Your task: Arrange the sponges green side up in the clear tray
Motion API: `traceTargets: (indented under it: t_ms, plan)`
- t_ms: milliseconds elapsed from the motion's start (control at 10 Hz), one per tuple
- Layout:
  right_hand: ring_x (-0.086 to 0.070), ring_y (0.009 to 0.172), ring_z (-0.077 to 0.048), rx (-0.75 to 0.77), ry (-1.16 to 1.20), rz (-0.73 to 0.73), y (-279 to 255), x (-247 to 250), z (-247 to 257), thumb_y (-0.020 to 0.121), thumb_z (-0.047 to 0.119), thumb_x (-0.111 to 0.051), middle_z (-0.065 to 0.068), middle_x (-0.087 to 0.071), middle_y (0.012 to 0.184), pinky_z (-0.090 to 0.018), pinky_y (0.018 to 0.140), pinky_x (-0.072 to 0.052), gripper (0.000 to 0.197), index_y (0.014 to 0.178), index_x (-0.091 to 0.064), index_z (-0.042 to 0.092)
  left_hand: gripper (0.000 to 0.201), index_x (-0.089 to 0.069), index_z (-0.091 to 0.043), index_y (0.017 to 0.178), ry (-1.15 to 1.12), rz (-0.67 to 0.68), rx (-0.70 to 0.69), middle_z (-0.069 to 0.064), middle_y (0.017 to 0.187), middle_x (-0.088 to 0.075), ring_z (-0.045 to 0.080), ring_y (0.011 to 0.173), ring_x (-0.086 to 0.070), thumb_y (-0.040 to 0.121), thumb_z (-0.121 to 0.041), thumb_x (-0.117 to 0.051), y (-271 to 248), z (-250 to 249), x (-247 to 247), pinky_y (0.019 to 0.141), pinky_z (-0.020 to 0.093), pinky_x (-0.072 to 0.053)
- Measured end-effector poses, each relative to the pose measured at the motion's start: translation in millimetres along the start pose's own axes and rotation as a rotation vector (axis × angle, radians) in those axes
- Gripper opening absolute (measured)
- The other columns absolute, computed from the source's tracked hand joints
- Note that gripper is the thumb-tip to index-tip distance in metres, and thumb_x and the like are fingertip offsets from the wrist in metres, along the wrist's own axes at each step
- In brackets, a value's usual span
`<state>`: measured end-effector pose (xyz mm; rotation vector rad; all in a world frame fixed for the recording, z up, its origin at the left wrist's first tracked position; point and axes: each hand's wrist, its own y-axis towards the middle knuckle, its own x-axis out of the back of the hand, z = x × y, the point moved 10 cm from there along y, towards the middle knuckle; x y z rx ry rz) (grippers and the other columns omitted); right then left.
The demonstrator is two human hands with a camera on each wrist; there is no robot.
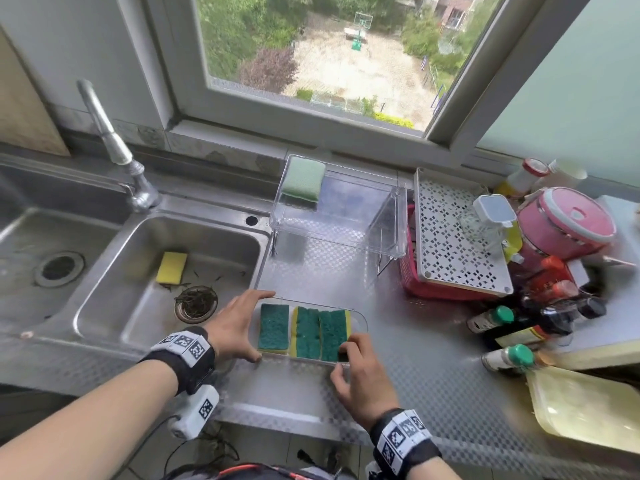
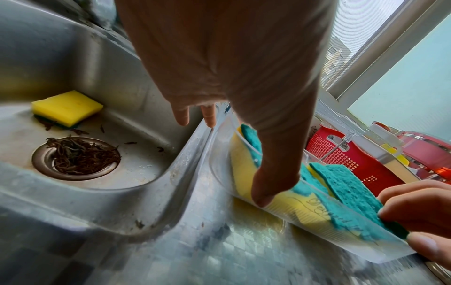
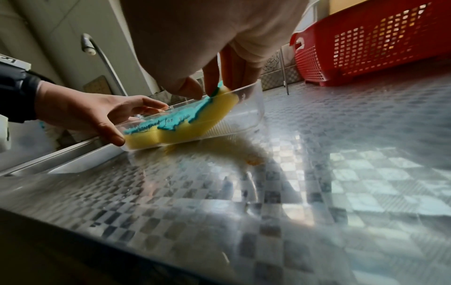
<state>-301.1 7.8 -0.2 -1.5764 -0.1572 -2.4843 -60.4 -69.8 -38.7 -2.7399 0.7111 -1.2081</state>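
The right hand (image 1: 363, 375) pinches the rightmost sponge (image 1: 333, 330) by its near end, green up in the clear tray (image 1: 362, 322); the left hand (image 1: 235, 329) grips the tray's left end, nearer the yellow-up sponge (image 1: 171, 268) in the sink (image 1: 138, 306).

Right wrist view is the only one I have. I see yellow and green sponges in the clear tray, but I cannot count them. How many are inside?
Observer: Three. The left sponge, the middle sponge and the right sponge lie side by side in the clear tray, all green side up.
Operator: Is any sponge outside the tray?
Observer: Yes, a fourth sponge lies in the sink, yellow side up, near the drain.
Operator: Which sponge does the right grip pinch?
Observer: The right grip pinches the near corner of the right sponge.
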Motion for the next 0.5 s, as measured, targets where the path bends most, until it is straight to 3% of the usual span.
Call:
traceTargets:
  t_ms: [100, 200, 300, 400, 500]
  plan:
    - [-0.045, 0.096, -0.015, -0.025, -0.156, -0.015, 0.9, 4.7, 2.6, 0.083, 0.039, -0.05, 0.003, -0.051, 0.106, -0.028, 0.087, -0.047, 0.036, 0.112, -0.061, 0.021, 0.127, -0.027, -0.038, 0.148, -0.004, 0.001, 0.012, -0.006, 0.146, -0.041, 0.019, 0.134, -0.04, 0.04, -0.037, -0.094, -1.2, -0.3, 0.6, 0.114, 0.045, -0.037]
    - [-0.042, 0.096, -0.017, -0.071, -0.251, 0.009, 0.8, 9.0, 0.3, 0.083, 0.048, -0.045, 0.004, -0.051, 0.104, -0.031, 0.086, -0.045, 0.039, 0.112, -0.062, 0.027, 0.128, -0.027, -0.038, 0.148, -0.002, 0.008, 0.014, -0.006, 0.146, -0.041, 0.019, 0.134, -0.04, 0.04, -0.037, -0.095, -2.1, -0.8, 0.3, 0.115, 0.046, -0.037]
    - [-0.041, 0.101, -0.016, -0.078, -0.249, 0.083, -0.6, 7.0, -2.2, 0.085, 0.054, -0.04, 0.005, -0.049, 0.108, -0.03, 0.09, -0.044, 0.046, 0.119, -0.06, 0.029, 0.128, -0.027, -0.037, 0.148, 0.001, 0.006, 0.019, -0.006, 0.146, -0.041, 0.019, 0.134, -0.041, 0.04, -0.037, -0.095, -2.0, -1.8, 1.3, 0.115, 0.046, -0.037]
    - [-0.041, 0.107, -0.013, -0.052, -0.173, 0.109, 1.3, 10.9, -9.2, 0.085, 0.055, -0.041, 0.007, -0.05, 0.112, -0.025, 0.096, -0.042, 0.051, 0.125, -0.06, 0.029, 0.128, -0.027, -0.038, 0.148, 0.006, 0.011, 0.012, -0.006, 0.146, -0.041, 0.019, 0.134, -0.04, 0.04, -0.038, -0.095, -1.1, 0.0, 0.0, 0.115, 0.046, -0.037]
    - [-0.047, 0.102, -0.006, -0.055, 0.032, 0.024, 6.9, 38.4, -18.9, 0.087, 0.046, -0.053, 0.012, -0.05, 0.105, -0.017, 0.09, -0.039, 0.039, 0.12, -0.064, 0.028, 0.127, -0.027, -0.038, 0.148, -0.003, 0.008, 0.038, -0.006, 0.146, -0.042, 0.019, 0.133, -0.041, 0.041, -0.037, -0.096, -1.2, 1.3, -1.3, 0.113, 0.044, -0.038]
